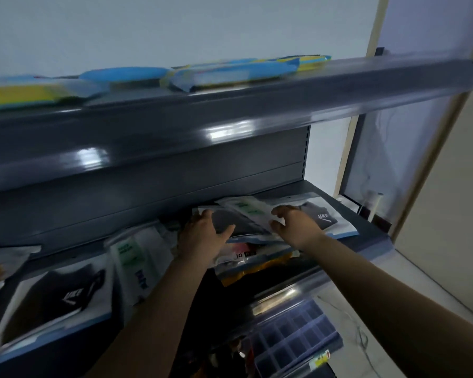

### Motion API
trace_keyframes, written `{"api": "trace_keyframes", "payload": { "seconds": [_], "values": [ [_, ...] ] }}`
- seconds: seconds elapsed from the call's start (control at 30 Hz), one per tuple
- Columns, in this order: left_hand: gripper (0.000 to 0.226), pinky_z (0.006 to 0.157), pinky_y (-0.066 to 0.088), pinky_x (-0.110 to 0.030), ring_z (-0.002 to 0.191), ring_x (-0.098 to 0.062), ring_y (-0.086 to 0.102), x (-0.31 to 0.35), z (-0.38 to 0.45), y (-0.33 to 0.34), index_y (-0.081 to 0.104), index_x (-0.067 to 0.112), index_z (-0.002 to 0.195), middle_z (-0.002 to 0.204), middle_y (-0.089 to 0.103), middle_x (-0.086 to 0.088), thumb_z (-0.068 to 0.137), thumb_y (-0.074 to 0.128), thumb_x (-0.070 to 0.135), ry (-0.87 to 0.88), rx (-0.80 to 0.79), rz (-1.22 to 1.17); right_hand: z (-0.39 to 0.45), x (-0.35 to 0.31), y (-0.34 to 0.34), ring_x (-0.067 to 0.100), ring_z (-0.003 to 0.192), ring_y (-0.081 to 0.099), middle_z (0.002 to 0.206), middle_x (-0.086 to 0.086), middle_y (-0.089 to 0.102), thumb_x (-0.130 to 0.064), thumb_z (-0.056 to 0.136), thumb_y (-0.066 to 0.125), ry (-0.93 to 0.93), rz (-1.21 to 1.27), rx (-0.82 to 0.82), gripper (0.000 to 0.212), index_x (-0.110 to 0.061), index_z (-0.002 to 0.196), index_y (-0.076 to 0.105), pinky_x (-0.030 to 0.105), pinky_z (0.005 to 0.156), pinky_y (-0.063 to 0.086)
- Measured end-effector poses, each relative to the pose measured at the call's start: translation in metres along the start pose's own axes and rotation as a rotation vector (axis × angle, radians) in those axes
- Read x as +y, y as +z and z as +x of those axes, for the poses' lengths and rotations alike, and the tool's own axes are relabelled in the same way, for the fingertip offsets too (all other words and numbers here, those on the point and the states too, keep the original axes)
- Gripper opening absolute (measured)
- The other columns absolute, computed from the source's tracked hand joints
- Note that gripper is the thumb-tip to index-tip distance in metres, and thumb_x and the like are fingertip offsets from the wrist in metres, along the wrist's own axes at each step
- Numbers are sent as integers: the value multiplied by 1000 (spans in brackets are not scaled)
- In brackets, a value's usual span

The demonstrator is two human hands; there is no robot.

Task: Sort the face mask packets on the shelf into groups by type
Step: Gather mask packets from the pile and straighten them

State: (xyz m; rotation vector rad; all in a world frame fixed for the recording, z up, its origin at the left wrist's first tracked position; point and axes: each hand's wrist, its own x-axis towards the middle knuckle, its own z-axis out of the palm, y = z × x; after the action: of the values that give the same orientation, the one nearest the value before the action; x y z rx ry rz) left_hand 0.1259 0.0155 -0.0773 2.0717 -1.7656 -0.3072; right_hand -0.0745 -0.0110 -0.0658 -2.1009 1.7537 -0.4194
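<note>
2 hands work the middle shelf (pixel 366 227): left hand (pixel 202 236) grips a glossy dark mask packet (pixel 230 219) atop the pile; right hand (pixel 295 222) hovers beside it, fingers curled, empty. Flat blue-yellow packets (pixel 230 72) lie overhead.

We see a pale wall (pixel 148 28) behind the unit and a beige door frame (pixel 432 165) at right. Below the shelves sits a clear plastic compartment organiser (pixel 295 334), with a thin white cable (pixel 362 339) on the floor beside it.
</note>
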Motion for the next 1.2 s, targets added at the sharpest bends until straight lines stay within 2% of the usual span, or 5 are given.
{"api": "trace_keyframes", "payload": {
  "seconds": [0.33,0.57,0.63,0.77,1.2],
  "values": [
    [70,80,35,-17,119,-25,52,7,6,2,44,7,134,134,52,-11,75,78,25,-185,51,-309,55,29,2,31,122,51,132,14,54,-47,83,61,63,75,-185,59,-13,129,49,35,102,42],
    [66,82,39,-22,116,-29,55,16,-9,9,49,3,130,126,59,-15,72,79,11,-202,209,-411,86,49,17,30,118,53,125,8,59,-83,19,65,91,271,-257,125,-18,126,51,47,103,41],
    [63,81,39,-22,114,-29,56,20,-17,10,50,3,128,124,60,-16,72,78,8,-203,277,-427,83,48,10,26,113,56,120,3,62,-78,29,77,44,327,-214,115,-16,123,53,38,95,46],
    [58,80,42,-22,108,-22,57,26,-35,13,53,2,123,115,62,-11,71,77,-2,-206,424,-554,74,45,-4,22,108,60,105,4,63,-17,67,82,-15,596,-92,44,-11,105,60,26,76,44],
    [49,64,52,-12,87,-10,64,10,-132,-8,50,14,118,101,64,0,77,69,-6,-337,817,-944,24,-11,3,19,96,58,90,-15,57,0,81,68,-277,1132,-287,63,-8,137,39,33,83,47]
  ]
}}
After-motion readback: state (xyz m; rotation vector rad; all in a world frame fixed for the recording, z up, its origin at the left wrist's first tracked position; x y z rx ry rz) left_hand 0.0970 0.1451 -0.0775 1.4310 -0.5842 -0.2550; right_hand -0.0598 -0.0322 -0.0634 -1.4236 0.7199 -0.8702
